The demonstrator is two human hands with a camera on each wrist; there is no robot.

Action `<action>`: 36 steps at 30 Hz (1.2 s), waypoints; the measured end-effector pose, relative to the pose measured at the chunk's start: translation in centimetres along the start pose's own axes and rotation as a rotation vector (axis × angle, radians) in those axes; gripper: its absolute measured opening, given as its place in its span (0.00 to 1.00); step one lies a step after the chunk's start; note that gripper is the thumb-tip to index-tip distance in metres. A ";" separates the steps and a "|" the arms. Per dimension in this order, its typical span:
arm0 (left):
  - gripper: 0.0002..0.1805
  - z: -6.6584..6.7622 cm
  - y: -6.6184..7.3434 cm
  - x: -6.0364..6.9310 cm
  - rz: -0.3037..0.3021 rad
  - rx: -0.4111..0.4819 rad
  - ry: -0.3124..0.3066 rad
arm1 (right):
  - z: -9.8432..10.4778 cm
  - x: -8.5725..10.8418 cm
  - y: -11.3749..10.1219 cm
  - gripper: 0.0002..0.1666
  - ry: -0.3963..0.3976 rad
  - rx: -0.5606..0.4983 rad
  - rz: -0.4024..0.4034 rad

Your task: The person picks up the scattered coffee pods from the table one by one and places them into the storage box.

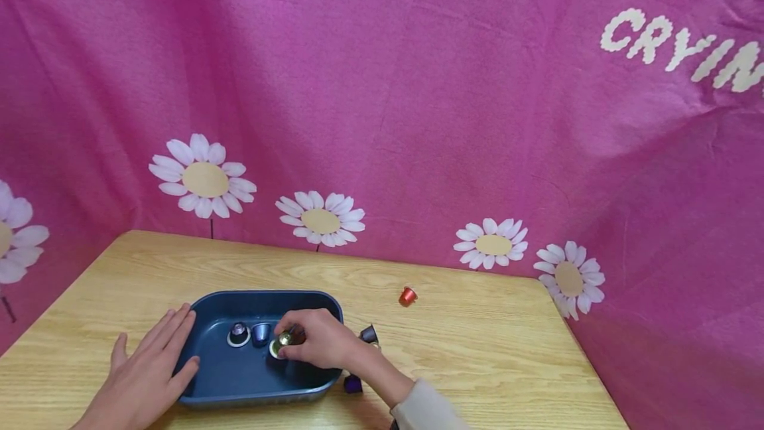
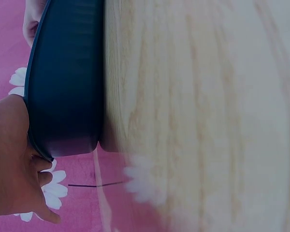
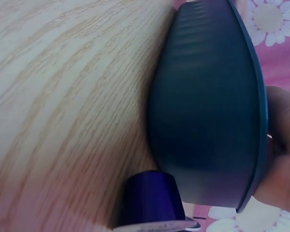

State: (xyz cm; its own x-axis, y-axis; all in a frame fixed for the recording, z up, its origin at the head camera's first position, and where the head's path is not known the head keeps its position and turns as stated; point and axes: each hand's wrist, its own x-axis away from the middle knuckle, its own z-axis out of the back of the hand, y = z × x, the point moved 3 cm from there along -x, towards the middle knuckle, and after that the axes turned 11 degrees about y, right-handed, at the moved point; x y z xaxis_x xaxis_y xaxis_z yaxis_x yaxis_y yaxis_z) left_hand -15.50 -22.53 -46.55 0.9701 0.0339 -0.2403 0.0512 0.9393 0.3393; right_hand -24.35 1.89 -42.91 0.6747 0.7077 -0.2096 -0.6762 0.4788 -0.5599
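A dark blue tray (image 1: 239, 377) stands on the table, with a purple-topped capsule (image 1: 239, 334) and a blue capsule (image 1: 260, 334) inside. My right hand (image 1: 322, 340) reaches over the tray's right side and pinches a gold-green capsule (image 1: 280, 345) between thumb and fingers, low inside the tray. With fingers straight, my left hand (image 1: 149, 370) rests against the tray's left rim. The left wrist view shows that hand (image 2: 14, 164) at the rim of the tray (image 2: 65, 87). In the right wrist view the tray wall partly hides my right hand (image 3: 282, 150).
A red capsule (image 1: 408, 296) lies on the table (image 1: 477, 350) behind and right of the tray. Close to the tray's right side are a black capsule (image 1: 369, 334) and a dark purple capsule (image 1: 353, 384), the latter large in the right wrist view (image 3: 152, 200). A pink flowered cloth (image 1: 382, 118) hangs behind.
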 end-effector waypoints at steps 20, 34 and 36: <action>0.43 0.0 -0.1 0.2 0.003 0.001 -0.002 | -1.9 -1.0 -0.3 0.14 -0.044 0.117 0.048; 0.42 0.3 0.0 0.2 -0.014 -0.005 0.007 | -2.7 -1.6 -0.5 0.13 -0.091 0.151 0.053; 0.42 0.4 0.1 0.2 -0.013 -0.007 0.005 | -2.8 -1.6 -0.4 0.13 -0.092 0.153 0.050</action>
State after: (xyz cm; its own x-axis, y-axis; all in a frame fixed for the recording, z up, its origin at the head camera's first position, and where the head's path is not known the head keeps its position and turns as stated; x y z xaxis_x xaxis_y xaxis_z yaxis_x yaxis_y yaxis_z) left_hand -15.20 -22.58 -46.25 0.9681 0.0239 -0.2494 0.0617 0.9420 0.3300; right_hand -24.28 -0.91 -44.58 0.6140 0.7736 -0.1563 -0.7500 0.5102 -0.4209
